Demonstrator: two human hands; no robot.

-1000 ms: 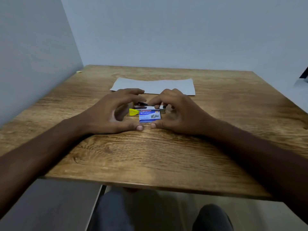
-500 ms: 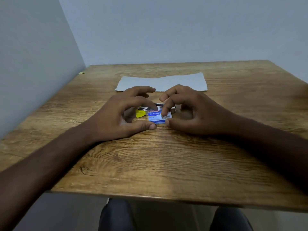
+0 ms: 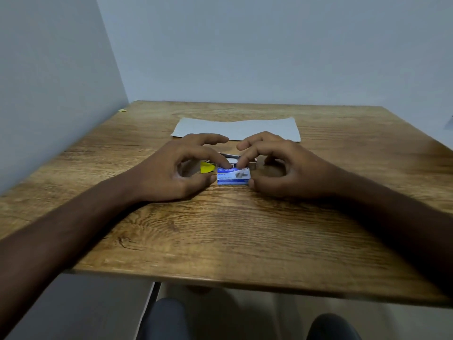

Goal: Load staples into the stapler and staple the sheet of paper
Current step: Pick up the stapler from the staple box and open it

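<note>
A small blue staple box (image 3: 233,176) lies on the wooden table (image 3: 220,229) between my two hands. My left hand (image 3: 176,171) touches its left end with thumb and forefinger. My right hand (image 3: 277,168) pinches its right end, thumb at the near corner, forefinger on top. Just behind the box lies the stapler (image 3: 230,159), metal with a yellow end (image 3: 206,167), mostly hidden by my fingers. A sheet of white paper (image 3: 236,128) lies flat farther back.
Grey walls close in the table on the left and at the back. A tiny yellow scrap (image 3: 122,110) sits at the far left corner. My knees show below the table's near edge.
Both hands have stayed around the staple box. The box now lies flat and square between my fingertips, after being tilted half a second ago. The camera view shifted slightly.
</note>
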